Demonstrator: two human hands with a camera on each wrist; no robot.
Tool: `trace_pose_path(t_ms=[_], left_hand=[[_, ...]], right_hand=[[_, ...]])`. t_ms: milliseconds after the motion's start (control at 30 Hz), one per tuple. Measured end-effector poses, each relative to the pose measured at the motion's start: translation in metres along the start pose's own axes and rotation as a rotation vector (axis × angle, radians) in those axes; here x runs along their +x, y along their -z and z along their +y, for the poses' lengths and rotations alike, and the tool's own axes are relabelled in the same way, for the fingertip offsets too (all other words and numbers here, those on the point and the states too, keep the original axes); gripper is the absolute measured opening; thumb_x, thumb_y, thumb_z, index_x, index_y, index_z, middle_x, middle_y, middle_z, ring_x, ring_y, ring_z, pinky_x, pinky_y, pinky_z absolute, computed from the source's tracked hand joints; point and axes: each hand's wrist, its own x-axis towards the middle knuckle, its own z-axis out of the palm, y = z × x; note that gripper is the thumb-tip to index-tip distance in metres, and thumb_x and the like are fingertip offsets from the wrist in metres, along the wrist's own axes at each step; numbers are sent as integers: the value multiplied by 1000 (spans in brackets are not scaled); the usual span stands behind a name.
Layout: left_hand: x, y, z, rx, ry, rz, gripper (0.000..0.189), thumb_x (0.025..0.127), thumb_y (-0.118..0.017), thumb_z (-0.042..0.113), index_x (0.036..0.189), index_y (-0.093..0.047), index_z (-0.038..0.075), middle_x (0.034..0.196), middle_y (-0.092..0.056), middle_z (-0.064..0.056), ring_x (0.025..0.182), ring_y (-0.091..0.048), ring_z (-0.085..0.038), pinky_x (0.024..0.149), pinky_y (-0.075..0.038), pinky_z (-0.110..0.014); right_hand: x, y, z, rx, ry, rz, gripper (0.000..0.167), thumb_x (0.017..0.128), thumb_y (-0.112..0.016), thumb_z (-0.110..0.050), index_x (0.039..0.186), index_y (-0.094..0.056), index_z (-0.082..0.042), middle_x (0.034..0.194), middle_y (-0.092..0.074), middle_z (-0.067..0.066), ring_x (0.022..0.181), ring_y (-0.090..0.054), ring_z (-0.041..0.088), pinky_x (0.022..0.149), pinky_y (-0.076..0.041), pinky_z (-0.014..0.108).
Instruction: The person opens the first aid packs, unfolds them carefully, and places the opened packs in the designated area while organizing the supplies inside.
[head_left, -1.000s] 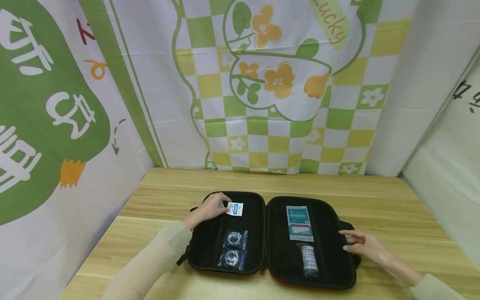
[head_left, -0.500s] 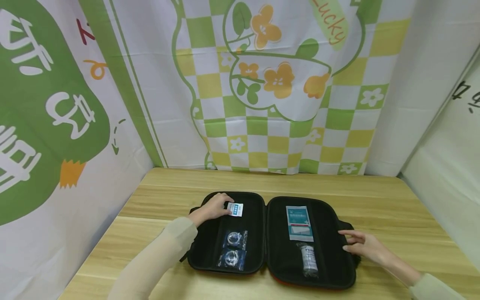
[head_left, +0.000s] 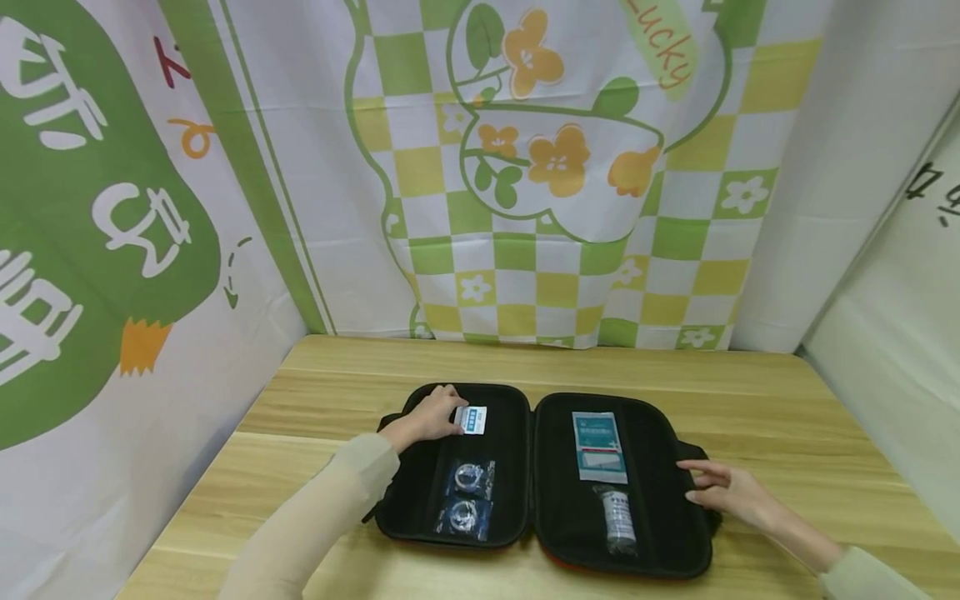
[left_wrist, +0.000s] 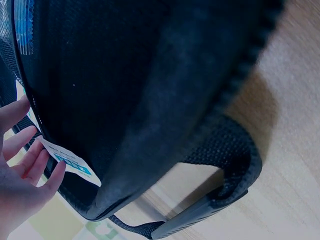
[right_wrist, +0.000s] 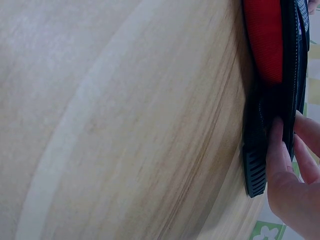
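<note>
A black zip case [head_left: 510,492] lies open on the table, its two halves flat and side by side. My left hand [head_left: 437,415] reaches over the left half and pinches the left edge of a small white packet [head_left: 472,421] with blue print. In the left wrist view, fingertips lie along that packet [left_wrist: 75,165], close to the case's inner wall. My right hand [head_left: 723,492] holds the outer edge of the right half. The right wrist view shows its thumb and fingers on either side of the black rim [right_wrist: 289,107], beside the red outer shell [right_wrist: 265,40].
Two clear-and-blue packets [head_left: 467,500] with round contents sit low in the left half. The right half holds a teal-and-white flat packet [head_left: 600,446] and a wrapped white roll [head_left: 618,521]. A handle [left_wrist: 200,212] sticks out. Printed curtains [head_left: 525,283] enclose the wooden table [head_left: 345,375].
My left hand and sleeve have shifted slightly right, and the fingers have closed in around the white packet's left edge. The right hand has stayed on the case edge.
</note>
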Motion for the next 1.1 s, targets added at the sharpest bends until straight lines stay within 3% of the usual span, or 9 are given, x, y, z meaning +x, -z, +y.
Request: trace_pose_path(t_ms=[333, 567, 767, 933, 1100], left_hand=[[3, -4, 1, -15, 46, -22, 38, 74, -72, 18, 108, -59, 9, 109, -47, -12, 99, -41, -26, 81, -37, -42], [7, -1, 2, -32, 79, -88, 37, 75, -70, 17, 109, -57, 10, 110, -46, -10, 101, -38, -26, 82, -35, -44], [13, 4, 4, -68, 134, -141, 36, 72, -73, 16, 103, -56, 11, 101, -47, -6, 95, -38, -23, 81, -33, -42], [17, 5, 5, -104, 162, -151, 36, 68, -75, 14, 96, -53, 12, 97, -46, -4, 91, -37, -21, 81, -31, -41], [17, 6, 5, -124, 148, -128, 39, 66, -77, 11, 95, -50, 12, 94, -46, -5, 89, -37, -22, 80, -31, -42]], right_hand=[[-1, 0, 0, 7, 4, -1, 56, 82, -61, -17, 125, -39, 12, 103, -55, 18, 82, -52, 3, 65, -48, 25], [0, 0, 0, 12, 19, 1, 56, 82, -61, -17, 125, -39, 13, 102, -54, 18, 81, -52, 2, 65, -47, 25], [1, 0, 1, 18, 39, -2, 56, 82, -61, -16, 124, -39, 14, 102, -54, 18, 80, -52, 1, 64, -47, 25], [1, 0, 3, 15, 32, -3, 56, 82, -60, -16, 125, -39, 13, 103, -54, 19, 81, -52, 3, 65, -48, 25], [1, 1, 3, 12, 27, -5, 56, 83, -60, -17, 125, -39, 13, 104, -54, 20, 82, -52, 3, 65, -47, 26]])
